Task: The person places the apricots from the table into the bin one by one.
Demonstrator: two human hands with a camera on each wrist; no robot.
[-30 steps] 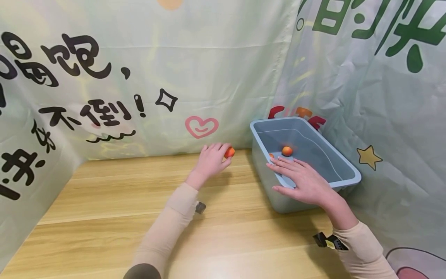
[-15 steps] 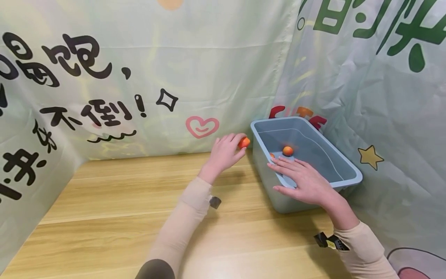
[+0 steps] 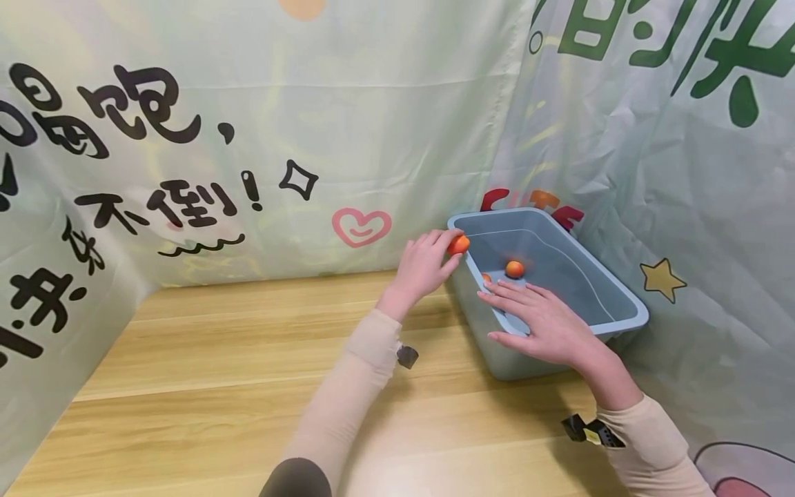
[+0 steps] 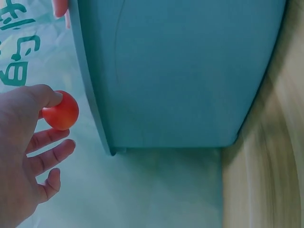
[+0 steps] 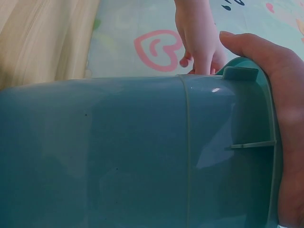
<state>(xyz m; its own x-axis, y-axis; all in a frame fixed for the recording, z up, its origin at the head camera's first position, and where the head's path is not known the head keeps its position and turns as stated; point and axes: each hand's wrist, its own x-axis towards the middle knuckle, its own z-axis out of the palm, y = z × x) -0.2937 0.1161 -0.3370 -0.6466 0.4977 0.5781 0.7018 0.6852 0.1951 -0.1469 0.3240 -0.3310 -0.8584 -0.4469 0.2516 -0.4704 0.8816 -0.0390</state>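
Between thumb and fingers, my left hand point(image 3: 424, 266) pinches a small round orange-red fruit point(image 3: 459, 245) at the left rim of a blue-grey plastic tub point(image 3: 596, 276). The left wrist view shows the fruit point(image 4: 61, 110) held by the thumb and index finger, the other fingers loosely bent below it, outside the tub's wall point(image 4: 175, 85). My right hand point(image 3: 546, 321) rests palm down over the tub's near rim, fingers extended. Inside the tub lie another orange fruit point(image 3: 514, 269) and, partly hidden near the right fingertips, one more point(image 3: 486, 278).
The tub stands on a wooden table point(image 3: 217, 359) at the right, close to the printed cloth backdrop point(image 3: 385, 103). The backdrop rises behind the table and along both sides.
My left hand has moved to the right and slightly farther back with the fruit, from over the table to the tub's left rim. My right hand stays on the near rim.
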